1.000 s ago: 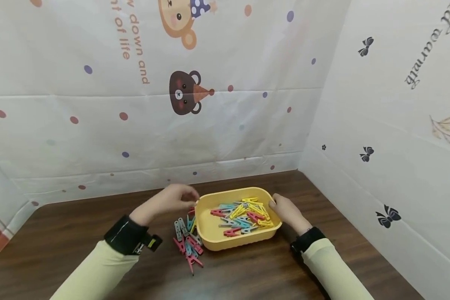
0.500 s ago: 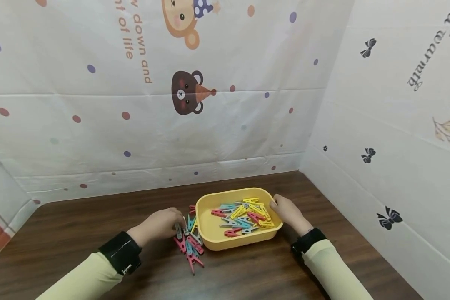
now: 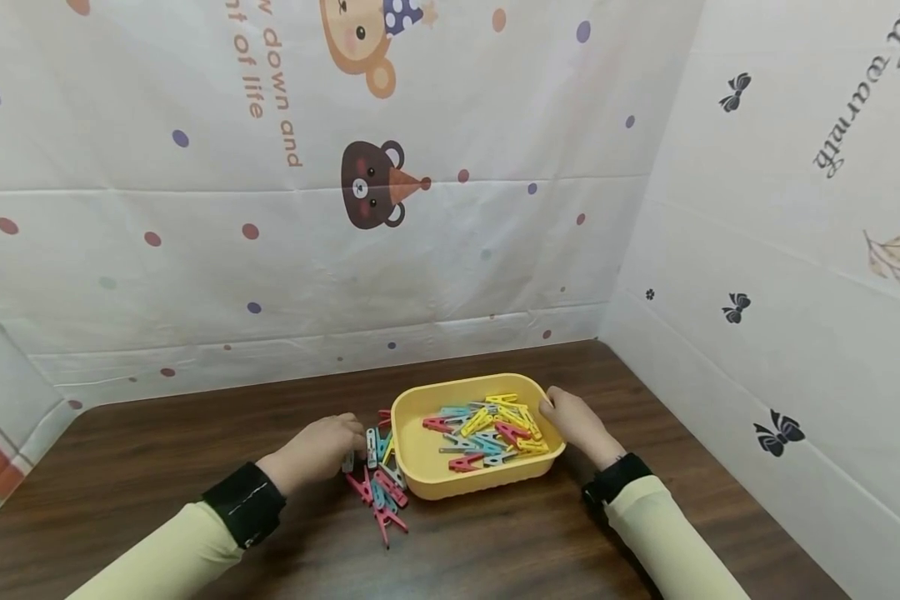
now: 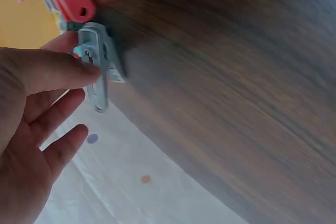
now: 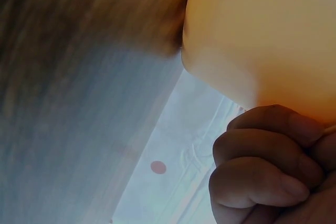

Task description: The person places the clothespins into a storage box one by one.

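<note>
My left hand [image 3: 321,452] is low over a small heap of clothespins [image 3: 388,490] left of a yellow plastic tray [image 3: 472,485]. Its thumb and index finger pinch a grey clothespin [image 4: 98,98], seen close up in the left wrist view, while the other fingers spread loosely. A second grey clothespin [image 3: 372,448] lies just right of the fingertips. My right hand [image 3: 576,423] grips the tray's right rim, its fingers [image 5: 257,140] curled against the outer wall in the right wrist view. Red, yellow, blue and grey clothespins [image 3: 487,429] lie mostly in the tray's right part.
A dark wooden table [image 3: 165,467] carries everything. Behind it hangs a white printed sheet [image 3: 195,275], and another white panel [image 3: 795,350] closes off the right side. A red clothespin [image 3: 385,417] lies by the tray's left wall.
My left hand has come down and left from the tray's left rim to the heap, and now pinches a grey clothespin, shifted slightly left. The right hand has stayed at the rim.
</note>
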The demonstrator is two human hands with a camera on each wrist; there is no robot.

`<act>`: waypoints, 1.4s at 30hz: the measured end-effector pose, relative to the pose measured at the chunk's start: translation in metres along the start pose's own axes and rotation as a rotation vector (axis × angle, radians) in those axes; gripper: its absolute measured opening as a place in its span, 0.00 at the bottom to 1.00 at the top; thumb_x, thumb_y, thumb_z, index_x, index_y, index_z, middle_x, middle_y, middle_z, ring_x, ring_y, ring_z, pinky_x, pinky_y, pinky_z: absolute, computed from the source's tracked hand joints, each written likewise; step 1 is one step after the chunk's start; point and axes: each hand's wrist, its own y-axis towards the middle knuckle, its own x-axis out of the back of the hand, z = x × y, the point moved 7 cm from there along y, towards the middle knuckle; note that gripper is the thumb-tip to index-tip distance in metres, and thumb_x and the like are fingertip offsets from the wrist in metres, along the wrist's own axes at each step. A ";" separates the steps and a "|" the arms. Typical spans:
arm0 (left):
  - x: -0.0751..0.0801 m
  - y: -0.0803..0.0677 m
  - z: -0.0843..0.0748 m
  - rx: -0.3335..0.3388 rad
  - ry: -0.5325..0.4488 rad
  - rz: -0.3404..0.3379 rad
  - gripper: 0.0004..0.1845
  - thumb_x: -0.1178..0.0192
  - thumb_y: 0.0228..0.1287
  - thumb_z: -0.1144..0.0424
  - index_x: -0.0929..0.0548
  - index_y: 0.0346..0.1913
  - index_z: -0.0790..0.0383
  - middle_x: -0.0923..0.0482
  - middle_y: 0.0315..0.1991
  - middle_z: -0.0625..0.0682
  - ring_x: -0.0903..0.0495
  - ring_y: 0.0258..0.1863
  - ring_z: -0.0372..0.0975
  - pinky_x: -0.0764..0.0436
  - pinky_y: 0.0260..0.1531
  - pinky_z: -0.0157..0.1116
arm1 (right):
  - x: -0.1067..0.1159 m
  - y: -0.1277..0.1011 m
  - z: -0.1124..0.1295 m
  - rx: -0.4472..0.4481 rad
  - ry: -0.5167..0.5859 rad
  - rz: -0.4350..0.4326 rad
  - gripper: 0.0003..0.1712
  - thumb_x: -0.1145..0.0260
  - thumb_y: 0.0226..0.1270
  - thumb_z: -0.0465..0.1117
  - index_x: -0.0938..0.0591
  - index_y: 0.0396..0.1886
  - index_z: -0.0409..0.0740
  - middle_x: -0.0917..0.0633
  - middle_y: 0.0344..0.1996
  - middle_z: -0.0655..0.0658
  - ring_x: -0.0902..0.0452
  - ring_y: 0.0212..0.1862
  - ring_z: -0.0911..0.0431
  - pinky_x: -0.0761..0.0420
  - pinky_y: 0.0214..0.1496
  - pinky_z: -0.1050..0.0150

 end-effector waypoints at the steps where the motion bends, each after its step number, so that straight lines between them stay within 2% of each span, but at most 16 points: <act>1: -0.001 -0.001 0.001 0.003 0.011 0.005 0.13 0.30 0.55 0.79 0.10 0.30 0.55 0.15 0.31 0.45 0.21 0.36 0.38 0.16 0.40 0.36 | 0.000 0.001 0.000 -0.001 0.002 0.000 0.12 0.49 0.79 0.41 0.25 0.38 0.36 0.28 0.25 0.45 0.29 0.27 0.54 0.32 0.27 0.65; 4: -0.004 -0.003 0.002 0.016 0.011 0.023 0.13 0.31 0.56 0.78 0.11 0.30 0.54 0.14 0.32 0.45 0.20 0.36 0.38 0.15 0.40 0.37 | -0.001 0.002 -0.001 -0.005 0.004 0.005 0.12 0.49 0.78 0.41 0.25 0.38 0.36 0.28 0.24 0.45 0.29 0.26 0.54 0.32 0.27 0.66; 9: -0.006 -0.004 0.007 0.063 -0.053 0.049 0.12 0.31 0.58 0.76 0.10 0.32 0.52 0.13 0.32 0.45 0.18 0.36 0.37 0.14 0.41 0.39 | -0.002 0.004 -0.003 -0.004 0.004 0.005 0.12 0.49 0.78 0.41 0.25 0.38 0.37 0.28 0.24 0.45 0.29 0.26 0.55 0.32 0.27 0.66; 14: 0.007 0.002 0.015 0.130 -0.141 0.042 0.06 0.29 0.59 0.71 0.11 0.36 0.55 0.14 0.33 0.46 0.17 0.34 0.37 0.14 0.39 0.39 | -0.001 0.006 -0.002 0.002 -0.008 -0.008 0.12 0.48 0.78 0.41 0.26 0.37 0.37 0.28 0.24 0.45 0.30 0.26 0.54 0.32 0.27 0.66; 17: 0.027 0.013 0.015 0.137 -0.191 0.006 0.07 0.30 0.60 0.68 0.10 0.42 0.58 0.12 0.38 0.49 0.14 0.39 0.40 0.13 0.43 0.41 | 0.000 0.006 -0.002 0.000 -0.010 -0.007 0.12 0.48 0.78 0.41 0.26 0.38 0.37 0.29 0.24 0.46 0.30 0.26 0.55 0.32 0.26 0.66; 20: 0.051 0.029 0.009 0.144 -0.259 -0.056 0.09 0.32 0.64 0.67 0.11 0.46 0.60 0.11 0.43 0.50 0.14 0.43 0.42 0.14 0.46 0.42 | 0.000 0.006 -0.002 -0.001 -0.012 -0.005 0.12 0.48 0.78 0.41 0.26 0.38 0.37 0.29 0.24 0.46 0.30 0.26 0.55 0.32 0.26 0.66; 23: 0.071 0.050 -0.007 0.135 -0.322 -0.115 0.09 0.33 0.67 0.66 0.12 0.48 0.61 0.11 0.44 0.51 0.14 0.44 0.42 0.14 0.47 0.42 | 0.002 0.006 -0.002 -0.006 -0.006 -0.010 0.12 0.48 0.78 0.41 0.26 0.38 0.37 0.29 0.24 0.46 0.30 0.26 0.54 0.33 0.26 0.66; 26: 0.080 0.071 -0.028 0.096 -0.321 -0.137 0.10 0.33 0.68 0.65 0.12 0.50 0.60 0.11 0.46 0.51 0.14 0.46 0.42 0.14 0.49 0.42 | 0.001 0.006 -0.003 -0.009 -0.009 -0.010 0.12 0.48 0.78 0.41 0.26 0.37 0.37 0.29 0.24 0.45 0.30 0.26 0.54 0.33 0.27 0.66; 29: 0.074 0.089 -0.048 0.030 -0.280 -0.117 0.11 0.33 0.67 0.64 0.12 0.51 0.58 0.12 0.47 0.50 0.14 0.47 0.42 0.15 0.50 0.41 | 0.000 0.006 -0.004 -0.020 -0.009 -0.002 0.12 0.48 0.78 0.41 0.26 0.38 0.37 0.29 0.24 0.45 0.30 0.27 0.54 0.33 0.27 0.66; 33: 0.048 0.103 -0.064 -0.033 -0.232 -0.042 0.11 0.33 0.67 0.64 0.12 0.51 0.58 0.12 0.49 0.50 0.14 0.50 0.41 0.15 0.51 0.40 | -0.002 0.005 -0.004 -0.024 0.000 0.008 0.12 0.48 0.78 0.41 0.26 0.38 0.37 0.29 0.24 0.45 0.30 0.27 0.54 0.32 0.28 0.66; 37: 0.024 0.105 -0.067 -0.053 -0.198 0.028 0.10 0.32 0.66 0.66 0.10 0.49 0.58 0.11 0.47 0.51 0.13 0.49 0.41 0.15 0.50 0.37 | -0.003 0.004 -0.005 -0.020 0.007 0.009 0.12 0.48 0.78 0.41 0.26 0.38 0.37 0.29 0.24 0.45 0.30 0.26 0.54 0.32 0.27 0.66; 42: 0.013 0.102 -0.066 -0.048 -0.197 0.065 0.09 0.31 0.64 0.67 0.10 0.46 0.58 0.11 0.45 0.51 0.13 0.47 0.41 0.15 0.50 0.37 | -0.002 0.002 -0.004 -0.007 0.001 0.006 0.11 0.48 0.78 0.41 0.26 0.38 0.37 0.29 0.24 0.45 0.30 0.26 0.55 0.32 0.26 0.66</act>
